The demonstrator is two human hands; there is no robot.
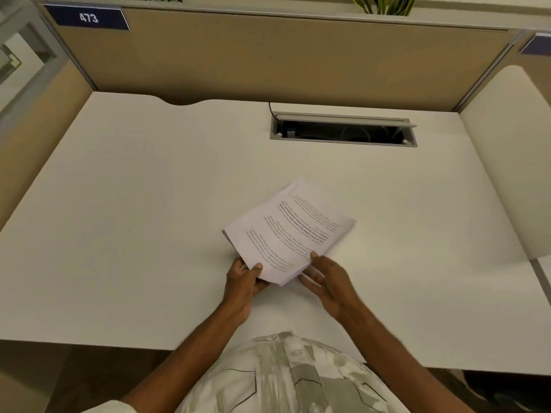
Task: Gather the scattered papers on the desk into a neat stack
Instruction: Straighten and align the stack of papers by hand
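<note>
Your patterned shirt [286,380] fills the bottom of the view, with both forearms reaching forward over the near edge of the white surface [119,234].

Left hand [243,283]: closed on the near-left corner of the papers [290,231], thumb on top of the top sheet, fingers curled beneath. Right hand [326,281]: thumb tip resting on the near-right edge of the papers, fingers spread and loose beside and under that edge. Whether it truly grips or only steadies, you cannot tell.

Papers: already in one pile, printed side up, turned at a diagonal to the surface edge, at the middle of the surface just in front of your hands. Near corner looks lifted off the surface in your left hand; far end seems to rest on or close to it. Edges along the left side are slightly offset, so the sheets are not fully flush.

No loose sheets visible elsewhere. Open cable tray [343,131] sits well apart at the back, near the partition [268,61].

Judgement: gathering is done; squaring-up is in hand. Next move calls for both hands to hold opposite sides, tap the edges flush against the surface, then lay the pile flat and square to the edge.
</note>
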